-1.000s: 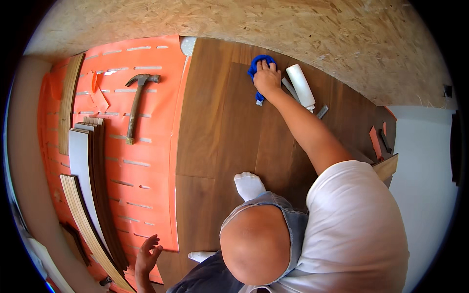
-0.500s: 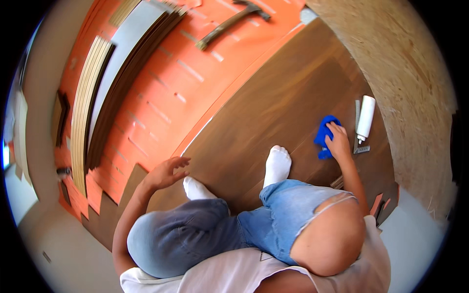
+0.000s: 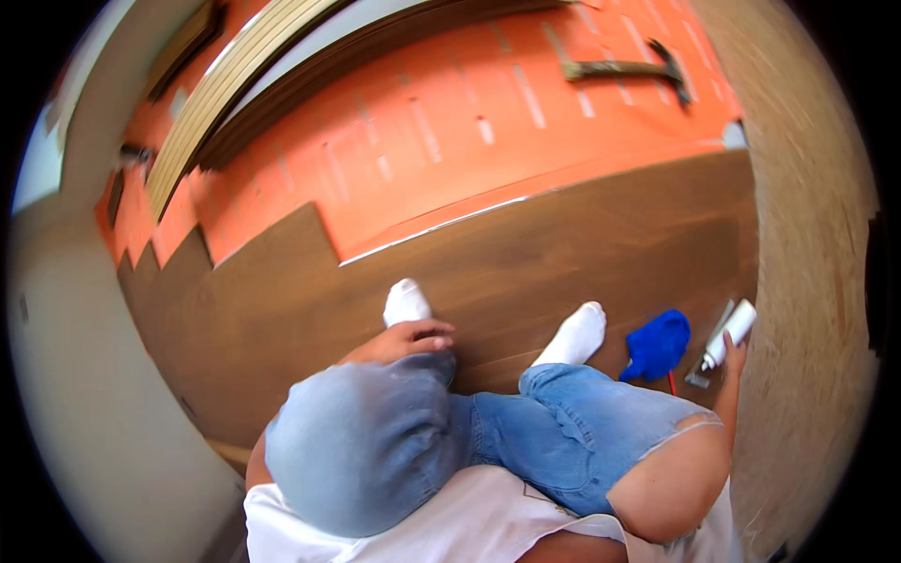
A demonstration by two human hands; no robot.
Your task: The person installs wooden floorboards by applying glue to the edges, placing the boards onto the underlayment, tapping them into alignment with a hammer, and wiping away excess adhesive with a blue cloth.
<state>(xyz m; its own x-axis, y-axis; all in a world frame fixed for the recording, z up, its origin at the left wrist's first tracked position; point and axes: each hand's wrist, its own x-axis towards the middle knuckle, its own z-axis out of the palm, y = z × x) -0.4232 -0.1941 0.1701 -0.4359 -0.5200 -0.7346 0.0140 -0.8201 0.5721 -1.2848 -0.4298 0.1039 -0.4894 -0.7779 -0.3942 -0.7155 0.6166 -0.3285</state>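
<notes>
My right hand [image 3: 735, 357] is at the white squeeze bottle [image 3: 731, 334], its fingers closed on the bottle's near side; part of the grip is hidden. The bottle lies tilted, with its narrow nozzle pointing toward me. Beside it, on the brown plank floor [image 3: 526, 249], is a thin grey metal strip with a flat end piece [image 3: 697, 379]. Left of these sits a crumpled blue cloth [image 3: 660, 344], with a thin red piece sticking out near it. My left hand [image 3: 405, 342] hovers empty by my left knee and sock, fingers loosely stretched out.
Beyond the planks' stepped edge lies orange underlayment [image 3: 450, 178] with pale slots. A claw hammer [image 3: 629, 70] rests on it at the far right. Stacked planks [image 3: 235, 103] lie at the far left. A wood-chip board surface [image 3: 807, 235] runs along the right.
My right hand has left the blue cloth and moved right to the white bottle. My left hand has come in over my left knee. The view has turned to the left.
</notes>
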